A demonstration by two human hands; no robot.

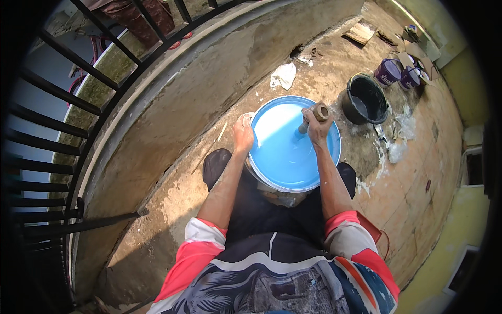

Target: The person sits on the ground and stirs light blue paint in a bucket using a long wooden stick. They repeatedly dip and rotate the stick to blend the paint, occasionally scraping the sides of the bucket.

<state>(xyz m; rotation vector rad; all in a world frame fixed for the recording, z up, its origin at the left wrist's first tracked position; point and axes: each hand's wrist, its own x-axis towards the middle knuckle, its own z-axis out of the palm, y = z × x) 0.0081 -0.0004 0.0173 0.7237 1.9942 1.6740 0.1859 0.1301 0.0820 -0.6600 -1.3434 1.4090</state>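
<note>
The grip of the right hand is closed around one thick brown stick, which dips into blue paint. The left hand grasps the rim of one big round tub, in the middle of the frame. One black bucket and two purple pails are at upper right. One white rag lies at upper middle.

Blue paint hides the lower end of the stick in the right hand.
</note>
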